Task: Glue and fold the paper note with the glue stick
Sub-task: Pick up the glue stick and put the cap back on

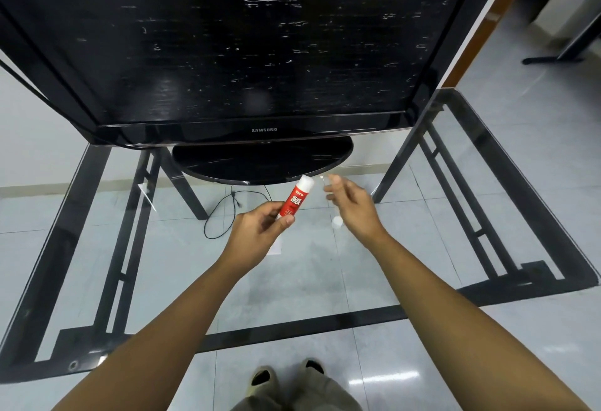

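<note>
My left hand (260, 231) is shut on a red and white glue stick (296, 199), held tilted with its white end pointing up and away over the glass table (325, 280). My right hand (353, 207) hovers just right of the stick's tip, fingers apart and blurred, with nothing clearly in it. A small white round piece (337, 222), perhaps the cap, lies on the glass under that hand. A white paper note (275, 247) lies flat on the glass, mostly hidden by my left hand.
A large black television (260, 52) on an oval base (260, 163) stands at the back of the table. The table's black frame (292, 326) runs along the front and sides. A black cable (224, 212) lies on the tiled floor below.
</note>
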